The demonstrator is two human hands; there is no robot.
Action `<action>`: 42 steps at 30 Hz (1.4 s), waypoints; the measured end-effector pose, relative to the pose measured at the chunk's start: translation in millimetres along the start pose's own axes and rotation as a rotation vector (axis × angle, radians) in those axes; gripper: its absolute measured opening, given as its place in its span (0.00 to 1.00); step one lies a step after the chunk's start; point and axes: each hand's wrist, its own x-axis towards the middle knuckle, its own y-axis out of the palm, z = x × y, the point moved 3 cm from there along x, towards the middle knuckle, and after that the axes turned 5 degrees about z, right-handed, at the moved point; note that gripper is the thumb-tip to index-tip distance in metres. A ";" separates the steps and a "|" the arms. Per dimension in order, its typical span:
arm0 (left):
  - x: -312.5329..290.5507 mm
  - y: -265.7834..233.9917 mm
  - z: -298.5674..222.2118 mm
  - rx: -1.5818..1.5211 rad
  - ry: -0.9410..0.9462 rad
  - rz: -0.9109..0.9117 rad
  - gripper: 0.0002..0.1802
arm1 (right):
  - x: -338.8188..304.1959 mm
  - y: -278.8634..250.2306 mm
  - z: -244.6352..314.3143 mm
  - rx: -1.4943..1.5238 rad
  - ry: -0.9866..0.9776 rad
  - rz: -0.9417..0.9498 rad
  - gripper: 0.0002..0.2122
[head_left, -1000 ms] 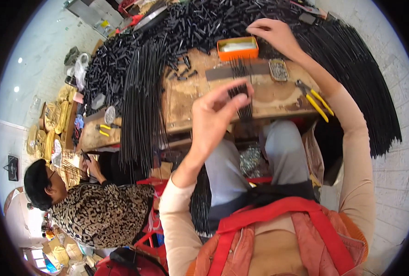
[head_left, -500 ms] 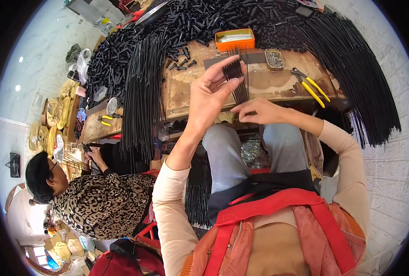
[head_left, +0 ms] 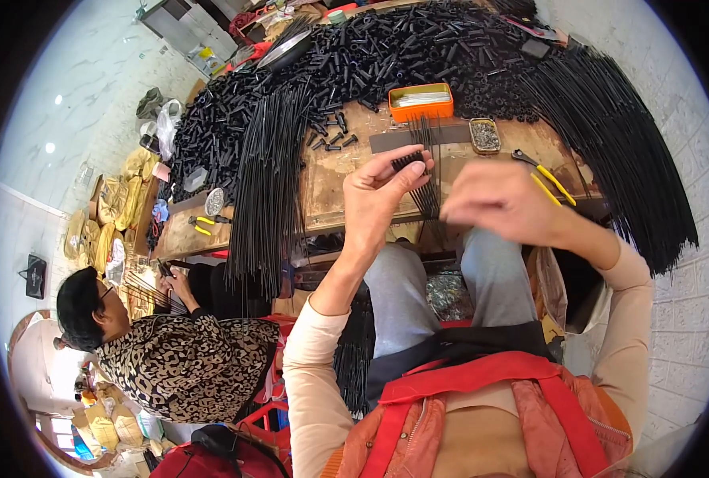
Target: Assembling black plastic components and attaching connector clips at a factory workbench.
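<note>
My left hand is raised over the table's near edge, thumb and fingers closed on a small black ridged piece. Thin black rods run close beside and below that piece; whether they are joined to it I cannot tell. To the right of the rods, my right hand is smeared by motion, its fingers curled toward them. Whether it holds anything is not visible. Yellow-handled pliers lie on the table just beyond the right hand, which partly covers them.
A heap of black tubular parts fills the table's back. Bundles of long black rods hang over the front edge on both sides. An orange box and a small metal-parts tray stand ahead. A co-worker sits at left, handling rods.
My right hand has risen from the table's near edge and moved right, looking larger and blurred. My left hand has tilted with the black ridged piece still in it. The view has shifted slightly.
</note>
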 end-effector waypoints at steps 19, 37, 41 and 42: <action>-0.1 -0.1 -2.9 0.011 -0.021 -0.018 0.12 | 15.2 -6.3 -9.0 -0.699 -0.096 -0.104 0.25; -0.2 -2.2 2.4 0.050 -0.019 -0.017 0.11 | 32.5 -8.5 -5.2 -0.965 -0.509 -0.084 0.16; -1.2 -5.1 -0.2 0.017 -0.004 -0.009 0.12 | 24.2 -15.2 -0.5 -0.949 -0.426 -0.114 0.17; -1.5 -6.2 -0.5 0.018 -0.003 -0.015 0.12 | 21.0 -18.0 1.7 -1.004 -0.386 -0.164 0.17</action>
